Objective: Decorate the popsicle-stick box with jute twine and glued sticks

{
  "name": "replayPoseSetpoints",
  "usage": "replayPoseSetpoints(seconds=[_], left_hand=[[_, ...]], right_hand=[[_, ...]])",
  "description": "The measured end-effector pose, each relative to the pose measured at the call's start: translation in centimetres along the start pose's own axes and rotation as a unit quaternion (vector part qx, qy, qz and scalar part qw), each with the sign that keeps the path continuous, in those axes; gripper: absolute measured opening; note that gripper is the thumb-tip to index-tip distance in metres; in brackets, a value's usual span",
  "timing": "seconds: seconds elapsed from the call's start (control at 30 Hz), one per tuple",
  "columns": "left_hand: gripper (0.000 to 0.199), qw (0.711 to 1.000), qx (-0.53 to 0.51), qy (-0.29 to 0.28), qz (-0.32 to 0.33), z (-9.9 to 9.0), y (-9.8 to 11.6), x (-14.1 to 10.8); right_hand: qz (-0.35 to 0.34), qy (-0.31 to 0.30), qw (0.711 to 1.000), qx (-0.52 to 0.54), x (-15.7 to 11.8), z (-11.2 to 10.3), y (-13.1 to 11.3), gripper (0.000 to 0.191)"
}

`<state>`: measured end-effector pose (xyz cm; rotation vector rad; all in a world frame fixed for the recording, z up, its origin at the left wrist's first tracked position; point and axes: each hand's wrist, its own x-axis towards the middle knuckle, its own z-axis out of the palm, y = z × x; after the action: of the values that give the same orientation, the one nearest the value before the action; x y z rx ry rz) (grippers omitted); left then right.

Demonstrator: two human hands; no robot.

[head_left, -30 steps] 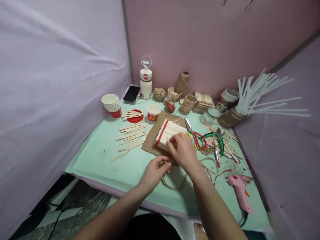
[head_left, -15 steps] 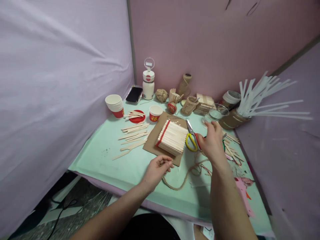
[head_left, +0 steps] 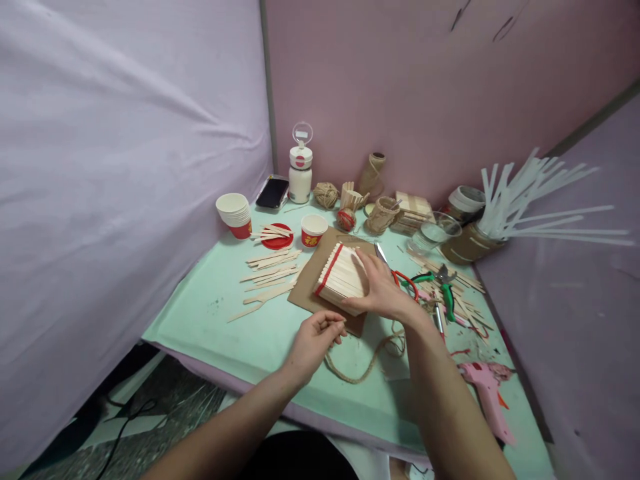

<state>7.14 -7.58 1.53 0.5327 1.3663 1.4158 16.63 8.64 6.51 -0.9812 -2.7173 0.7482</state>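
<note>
A box of pale wooden sticks [head_left: 343, 277] with a red band along its left edge sits on a brown cardboard sheet [head_left: 305, 290]. My right hand [head_left: 377, 287] rests on the right part of the box, thumb and fingers spread around it. In front of the box, my left hand [head_left: 320, 337] is closed in a pinch, and the end of a twine seems to be at its fingertips. That twine [head_left: 353, 380] curves over the table to the right. Scissors with red and yellow handles [head_left: 405, 280] lie right of the box, partly behind my right hand.
Loose wooden sticks [head_left: 270, 273], a red plate [head_left: 286, 244] and paper cups [head_left: 314, 231] stand left. At the back are a white bottle [head_left: 300, 183] and twine balls [head_left: 326, 195]. Pliers [head_left: 449, 293], a pink glue gun [head_left: 487, 397] and a jar of white sticks [head_left: 473, 243] are right.
My right hand has moved left and down from beside the scissors onto the wooden box. My left hand stays in place, still pinched. The view has shifted slightly.
</note>
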Motion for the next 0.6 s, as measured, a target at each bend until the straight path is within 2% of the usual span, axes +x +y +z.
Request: replayPoseSetpoints(seconds=[0.17,0.3,0.43,0.6], left_hand=[[0.025,1.000,-0.001,-0.005,0.026,0.1,0.1,0.4],[0.023,0.995,0.017,0.029,0.095,0.4,0.7,1.1],[0.021,0.981,0.048,0.053,0.180,1.4,1.9,1.8],[0.020,0.966,0.103,0.045,0.234,2.1,3.1,1.9]], right_hand=[[0.041,0.056,0.991,0.117,-1.2,-0.2,1.8,0.104],[0.070,0.107,0.950,0.284,-2.4,0.6,3.4,0.099],[0.052,0.153,0.895,0.415,-3.1,2.7,3.7,0.094],[-0.004,0.144,0.870,0.471,-3.3,4.6,3.1,0.089]])
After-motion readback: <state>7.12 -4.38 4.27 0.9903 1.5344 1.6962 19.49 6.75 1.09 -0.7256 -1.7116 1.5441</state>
